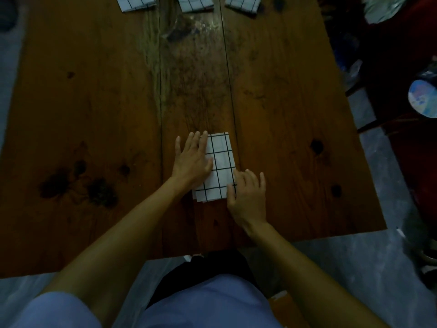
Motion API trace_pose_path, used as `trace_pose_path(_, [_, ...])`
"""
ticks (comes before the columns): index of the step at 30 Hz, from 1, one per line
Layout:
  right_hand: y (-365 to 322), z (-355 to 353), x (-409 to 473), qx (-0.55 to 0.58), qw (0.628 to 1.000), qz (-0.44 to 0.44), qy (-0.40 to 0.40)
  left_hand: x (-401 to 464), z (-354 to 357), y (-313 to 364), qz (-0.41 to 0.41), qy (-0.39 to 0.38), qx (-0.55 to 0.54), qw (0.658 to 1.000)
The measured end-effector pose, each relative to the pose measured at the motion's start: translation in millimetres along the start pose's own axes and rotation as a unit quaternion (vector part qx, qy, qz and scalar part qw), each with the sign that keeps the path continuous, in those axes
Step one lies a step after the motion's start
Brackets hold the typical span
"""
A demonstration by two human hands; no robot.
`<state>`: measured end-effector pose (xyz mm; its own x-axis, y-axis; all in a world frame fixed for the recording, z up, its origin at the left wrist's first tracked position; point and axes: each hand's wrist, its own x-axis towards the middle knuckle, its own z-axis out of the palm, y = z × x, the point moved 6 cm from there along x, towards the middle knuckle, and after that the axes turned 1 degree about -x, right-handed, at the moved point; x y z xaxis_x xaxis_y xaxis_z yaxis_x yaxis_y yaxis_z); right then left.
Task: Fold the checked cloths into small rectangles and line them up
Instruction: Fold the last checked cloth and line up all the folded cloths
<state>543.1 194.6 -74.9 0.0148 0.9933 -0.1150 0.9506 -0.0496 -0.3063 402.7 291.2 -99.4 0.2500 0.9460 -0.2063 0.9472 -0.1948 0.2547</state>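
We've got the folded checked cloth (218,165) near the worktop's (94,102) front edge, left hand (192,159) and right hand (248,196) flat on it, grip open, nothing pinched. Three folded cloths (195,3) line the far edge.

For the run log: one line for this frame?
left hand: flat on cloth | right hand: at its corner | three folded cloths lined up

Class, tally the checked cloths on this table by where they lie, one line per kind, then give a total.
Folded cloths in the far row: 3
Cloth under the left hand and right hand, near edge: 1
Total: 4
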Motion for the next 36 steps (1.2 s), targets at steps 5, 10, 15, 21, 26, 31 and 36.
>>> trace_pose_path(5, [-7,-4,70,0.088,0.995,0.042,-0.003,9,-13,-6,-0.012,0.027,-0.09,0.995])
trace_pose_path(10, [-13,-3,104,0.149,0.985,0.082,-0.012,16,-17,-9,-0.004,0.018,-0.117,0.993])
trace_pose_path(15, [-11,4,121,0.175,0.973,0.127,-0.074,10,-24,-7,0.028,0.046,-0.156,0.986])
trace_pose_path(21, [-10,-19,117,0.438,0.873,0.157,-0.145,0,-39,-28,-0.14,0.117,-0.431,0.884])
trace_pose_path(26, [-16,-45,111,0.558,0.797,0.189,-0.134,-7,-45,-25,-0.155,0.03,-0.594,0.789])
trace_pose_path(31, [-30,-79,103,0.567,0.802,0.172,-0.073,-20,-82,-17,-0.128,0.078,-0.623,0.768])
trace_pose_path(36, [-49,-115,90,0.597,0.787,0.157,-0.025,-39,-119,-20,-0.087,0.112,-0.618,0.773])
